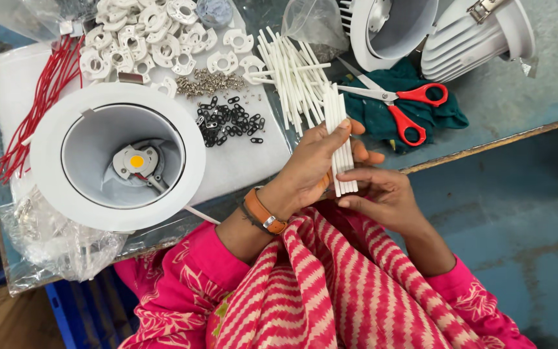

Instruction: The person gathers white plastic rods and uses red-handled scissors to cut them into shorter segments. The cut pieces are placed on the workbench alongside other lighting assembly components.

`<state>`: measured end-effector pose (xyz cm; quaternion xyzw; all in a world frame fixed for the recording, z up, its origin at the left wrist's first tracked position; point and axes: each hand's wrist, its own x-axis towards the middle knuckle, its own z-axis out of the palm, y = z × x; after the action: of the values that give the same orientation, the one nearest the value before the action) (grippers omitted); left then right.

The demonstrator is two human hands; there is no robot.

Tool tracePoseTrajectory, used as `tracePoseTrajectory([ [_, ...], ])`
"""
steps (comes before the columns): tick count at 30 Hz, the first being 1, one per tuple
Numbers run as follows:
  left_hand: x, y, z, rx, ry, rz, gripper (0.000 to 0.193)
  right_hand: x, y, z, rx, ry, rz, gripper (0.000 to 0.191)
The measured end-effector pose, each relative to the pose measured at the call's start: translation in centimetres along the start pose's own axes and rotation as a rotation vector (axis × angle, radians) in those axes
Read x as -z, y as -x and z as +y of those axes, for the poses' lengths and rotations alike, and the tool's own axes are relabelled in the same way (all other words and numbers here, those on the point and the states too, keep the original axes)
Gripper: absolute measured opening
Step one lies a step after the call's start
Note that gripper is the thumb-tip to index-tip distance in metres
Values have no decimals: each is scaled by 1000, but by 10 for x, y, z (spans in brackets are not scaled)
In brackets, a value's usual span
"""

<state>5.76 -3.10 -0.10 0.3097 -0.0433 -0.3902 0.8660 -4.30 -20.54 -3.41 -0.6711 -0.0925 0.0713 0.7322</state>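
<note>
Where closed round the bundle of white tubes [339, 123], pinched it at mid-length between thumb and fingers of the left hand [311, 165]; steadied its lower end with the curled fingers of the right hand [385, 194], pressed against the tube ends. Lay with long axis nearly upright in view, pointing away from the body toward the table edge [485, 139], upper ends standing clear above the left thumb. Sat closer in the left hand's grasp, touched by the right only at the bottom. Further out: loose pile of like white tubes [292, 71] just beyond, red-handled scissors [402, 103] on teal cloth [369, 119] to the right, white downlight housing [117, 155] well apart to the left.
</note>
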Motion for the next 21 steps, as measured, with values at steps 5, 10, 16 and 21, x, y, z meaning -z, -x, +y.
tracePoseTrajectory([
  [5, -7, 3, 1, 9, 5, -45, 29, -14, 2, -3, 107, 4, 22, 37],
  [10, -13, 9, 3, 36, -71, -61, 30, -22, 1, -10, 280, 203, 74, 36],
  [16, -15, 11, 3, 19, -49, -111, 31, -21, 1, -15, 364, 333, 63, 38],
  [21, -17, 11, 3, 23, -64, -103, 32, -23, 1, -15, 384, 292, 63, 37],
])
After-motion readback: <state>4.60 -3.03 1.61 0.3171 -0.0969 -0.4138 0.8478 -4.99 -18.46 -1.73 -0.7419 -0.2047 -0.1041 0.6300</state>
